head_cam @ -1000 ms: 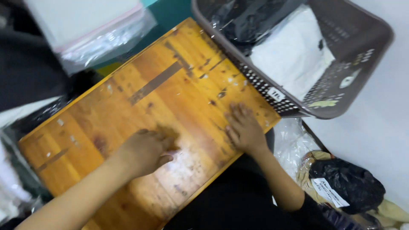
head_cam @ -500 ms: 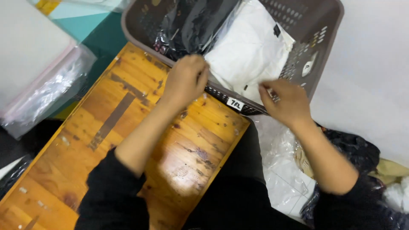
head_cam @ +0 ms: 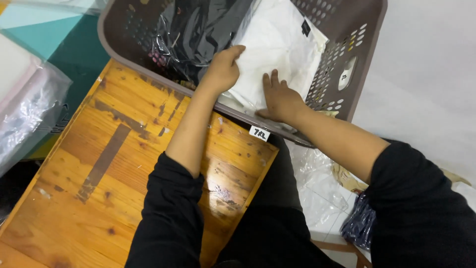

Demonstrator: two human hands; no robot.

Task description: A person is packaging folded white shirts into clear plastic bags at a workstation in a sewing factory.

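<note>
White folded cloth in clear wrap [head_cam: 277, 49] is kept in the far right of the brown perforated basket [head_cam: 364, 64], gripped at its left edge by the left hand [head_cam: 223, 69] and pressed flat under the spread right hand [head_cam: 280, 99], so steadying it.

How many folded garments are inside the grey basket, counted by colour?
White garment, under both the left hand and the right hand: 1
Black garment in clear plastic: 1
Total in the basket: 2
</note>
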